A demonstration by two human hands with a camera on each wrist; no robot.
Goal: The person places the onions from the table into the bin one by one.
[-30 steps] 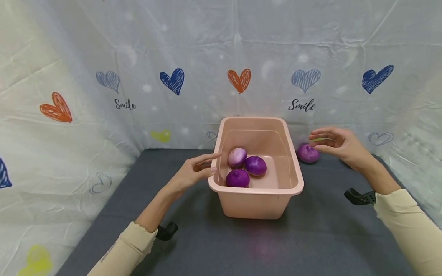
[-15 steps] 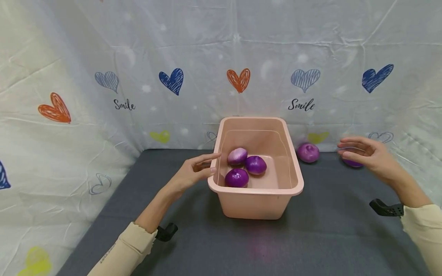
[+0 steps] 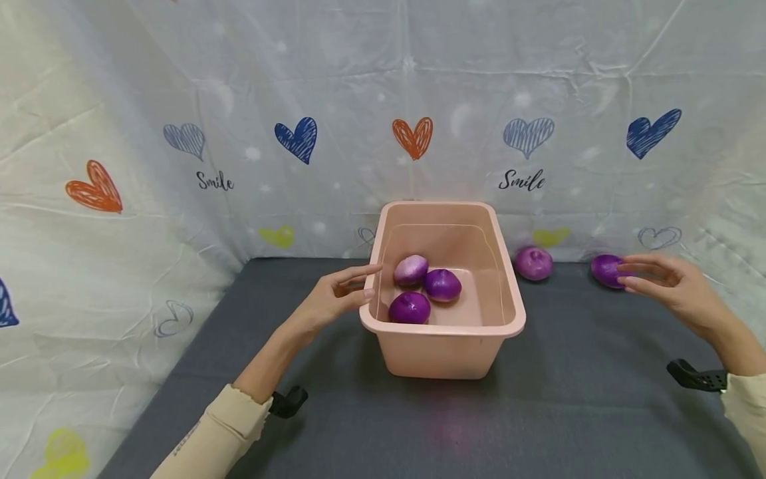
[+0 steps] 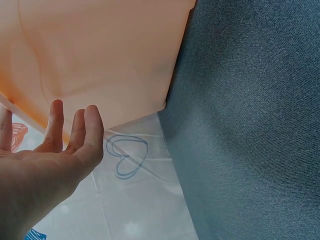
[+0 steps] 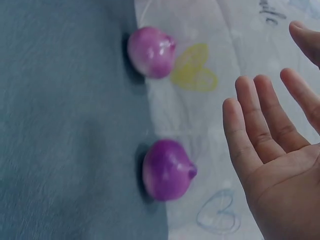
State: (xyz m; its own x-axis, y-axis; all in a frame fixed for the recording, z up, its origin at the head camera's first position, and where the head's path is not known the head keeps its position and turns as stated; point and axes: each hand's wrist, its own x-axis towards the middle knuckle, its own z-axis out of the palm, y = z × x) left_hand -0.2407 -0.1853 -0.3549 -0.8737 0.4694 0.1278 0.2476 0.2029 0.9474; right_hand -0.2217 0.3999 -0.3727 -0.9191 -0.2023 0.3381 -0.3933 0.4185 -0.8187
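Fingers straight, slack on both hands, grasping nothing: right hand [image 3: 676, 293] beside farthest-right onion [image 3: 607, 270], second loose onion [image 3: 534, 263] at its 9 o'clock, left hand [image 3: 335, 299] by pink bin [image 3: 445, 352] with three onions [image 3: 441, 285].

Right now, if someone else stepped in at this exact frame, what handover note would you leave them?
Left hand: open, fingers at the left rim of the pink bin, holding nothing.
Right hand: open, beside the far-right onion on the mat; contact is unclear and there is no grip yet.
Done: three purple onions lie in the bin.
Left: two onions are out on the grey mat by the back cloth, the far-right one and the nearer onion just right of the bin.
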